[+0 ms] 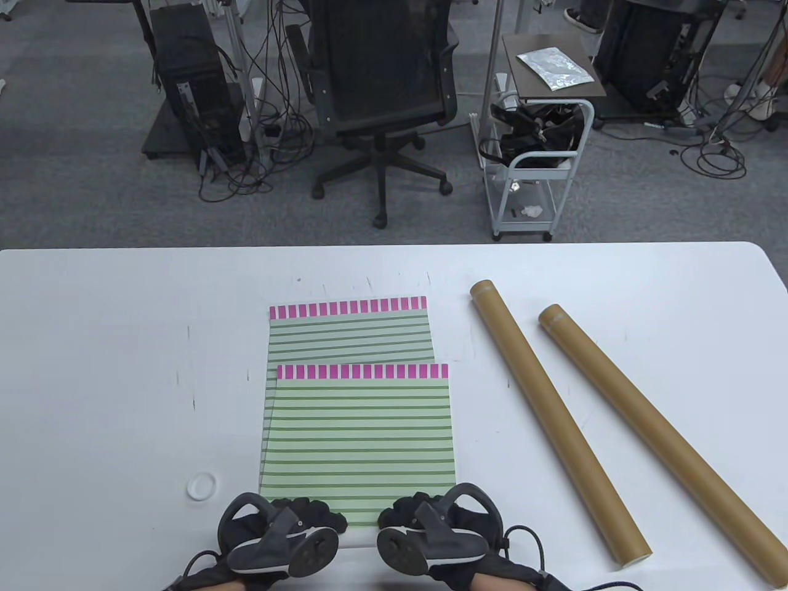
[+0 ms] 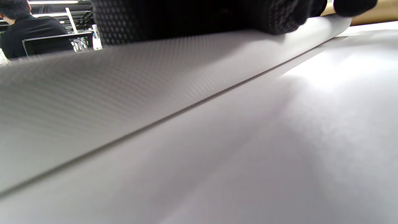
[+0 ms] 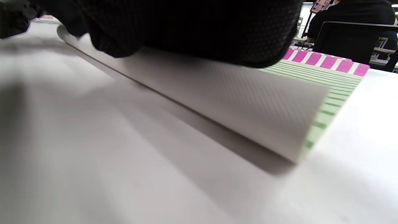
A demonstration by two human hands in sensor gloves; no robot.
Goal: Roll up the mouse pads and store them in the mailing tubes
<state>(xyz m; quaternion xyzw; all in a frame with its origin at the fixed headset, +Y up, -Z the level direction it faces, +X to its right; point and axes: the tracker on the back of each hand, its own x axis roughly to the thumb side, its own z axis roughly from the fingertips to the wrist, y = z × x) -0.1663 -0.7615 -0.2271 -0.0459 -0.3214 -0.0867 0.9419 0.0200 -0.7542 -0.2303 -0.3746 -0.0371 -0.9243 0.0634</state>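
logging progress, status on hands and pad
Left hand and right hand curling near edge of top pad into a roll. Tubes beside, untouched. Nothing blocking.

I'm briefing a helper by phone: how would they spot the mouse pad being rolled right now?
On the white table, two striped green mouse pads overlap left of two brown tubes. It is the nearer, top pad, under both gloved hands. Unlike the other, its near edge curls up, showing a grey underside.

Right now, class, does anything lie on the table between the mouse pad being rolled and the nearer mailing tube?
Nothing visible does. The top mouse pad is held at its near edge by both hands; bare table separates it from the nearer mailing tube. The white ring lies on the other side.
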